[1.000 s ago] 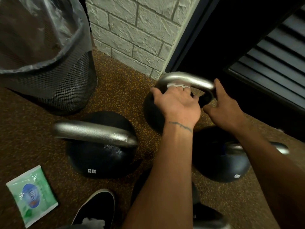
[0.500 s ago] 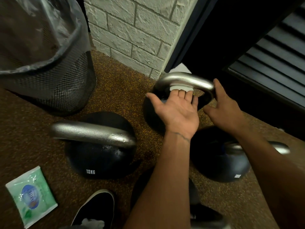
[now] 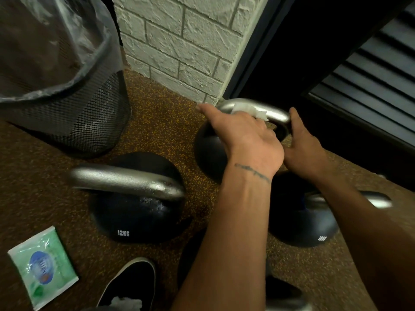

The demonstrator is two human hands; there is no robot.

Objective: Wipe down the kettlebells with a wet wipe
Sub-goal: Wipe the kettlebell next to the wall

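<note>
Head view: three kettlebells (image 3: 134, 214), left hand (image 3: 247, 140) grip clasping one wipe (image 3: 246, 109) (right hand (image 3: 305, 149) holds handle (image 3: 277, 113)).

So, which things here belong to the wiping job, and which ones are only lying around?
For the job: wet wipe, left hand holding it on the far kettlebell, right hand touching that handle, 12KG kettlebell, right kettlebell, wipe packet.
Just lying about: mesh bin, black shoe.
</note>
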